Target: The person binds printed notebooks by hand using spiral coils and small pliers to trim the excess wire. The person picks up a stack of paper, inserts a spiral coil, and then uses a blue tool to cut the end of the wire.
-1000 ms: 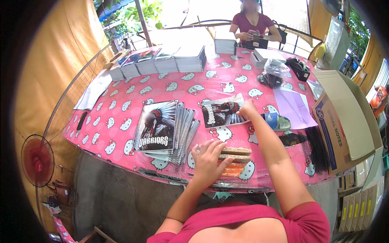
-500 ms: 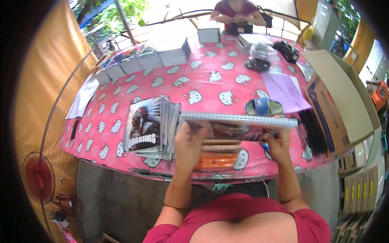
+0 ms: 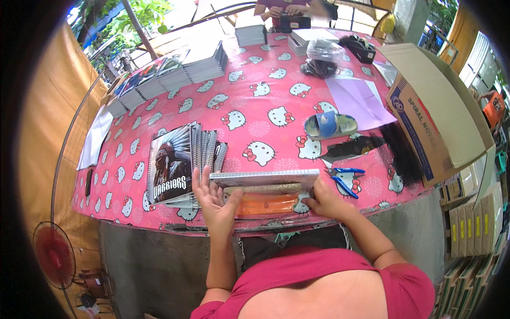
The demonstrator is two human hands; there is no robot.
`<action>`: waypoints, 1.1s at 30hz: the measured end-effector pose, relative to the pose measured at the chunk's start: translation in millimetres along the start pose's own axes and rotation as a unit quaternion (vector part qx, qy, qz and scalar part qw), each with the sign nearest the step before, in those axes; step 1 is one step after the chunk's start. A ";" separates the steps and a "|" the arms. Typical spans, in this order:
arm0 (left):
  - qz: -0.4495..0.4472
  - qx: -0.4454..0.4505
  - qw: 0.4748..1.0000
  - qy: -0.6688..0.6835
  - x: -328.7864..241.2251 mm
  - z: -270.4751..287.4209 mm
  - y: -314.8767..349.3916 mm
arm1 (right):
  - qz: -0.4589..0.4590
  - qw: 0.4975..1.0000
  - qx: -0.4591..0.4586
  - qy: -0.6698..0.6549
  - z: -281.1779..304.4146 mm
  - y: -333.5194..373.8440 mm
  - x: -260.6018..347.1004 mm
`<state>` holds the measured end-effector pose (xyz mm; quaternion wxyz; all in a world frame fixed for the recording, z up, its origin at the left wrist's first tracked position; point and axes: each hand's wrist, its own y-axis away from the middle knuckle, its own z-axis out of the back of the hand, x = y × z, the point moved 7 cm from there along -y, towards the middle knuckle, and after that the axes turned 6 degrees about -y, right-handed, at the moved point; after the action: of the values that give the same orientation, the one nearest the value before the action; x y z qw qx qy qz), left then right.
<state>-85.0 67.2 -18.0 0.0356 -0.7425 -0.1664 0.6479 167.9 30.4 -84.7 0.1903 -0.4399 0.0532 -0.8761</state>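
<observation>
A spiral notebook (image 3: 265, 176), or a thin stack of them, stands on its long edge before me, wire binding up. My right hand (image 3: 328, 201) grips its right end, thumb on the near side. At the left end, my left hand (image 3: 215, 206) has its fingers spread, beside the notebook and not closed round it. Just under and nearer than the notebook lies an orange bundle (image 3: 267, 205) that looks plastic-wrapped. Left of my left hand is a fanned pile of spiral notebooks (image 3: 172, 159) with a dark cover showing a figure in a feather headdress. Blue-handled pliers (image 3: 345, 182) lie to the right.
A slipper (image 3: 330, 125), purple paper (image 3: 358, 103), black wire coils (image 3: 405, 154) and a large cardboard box (image 3: 417, 133) occupy the right. Notebook stacks (image 3: 175, 76) line the far left of the pink tablecloth (image 3: 212, 125). Across the table, another person's hands (image 3: 287, 10) work at a black object.
The notebook has come down and left toward the table. My left hand's fingers have spread from their hold, while the right keeps the right end. The pliers now show fully.
</observation>
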 end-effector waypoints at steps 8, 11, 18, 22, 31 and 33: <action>0.040 0.061 0.996 -0.049 45.6 -5.9 -10.4 | -0.033 0.997 0.066 0.012 11.9 -1.9 13.0; -0.191 0.004 0.959 -0.209 -13.0 -15.3 0.7 | -0.109 0.969 -0.214 0.056 111.3 2.5 -40.7; -0.396 0.072 0.833 -0.380 -70.9 -87.1 27.6 | -0.315 0.838 -0.269 0.354 217.8 48.5 -145.7; -0.382 0.158 0.746 -0.522 -67.5 -122.0 33.8 | -0.294 0.849 -0.270 0.347 222.1 40.1 -134.2; -0.345 0.282 0.803 -0.396 -50.3 -131.7 23.9 | -0.267 0.840 -0.301 0.364 223.6 41.4 -109.6; -0.348 0.286 0.825 -0.340 -50.3 -130.1 20.8 | -0.213 0.857 -0.317 0.345 220.6 36.5 -99.8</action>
<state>40.6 54.0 44.8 0.4104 -0.3243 -0.2226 0.8227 406.8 51.0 -35.2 -0.1814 -0.1460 0.2952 -0.9266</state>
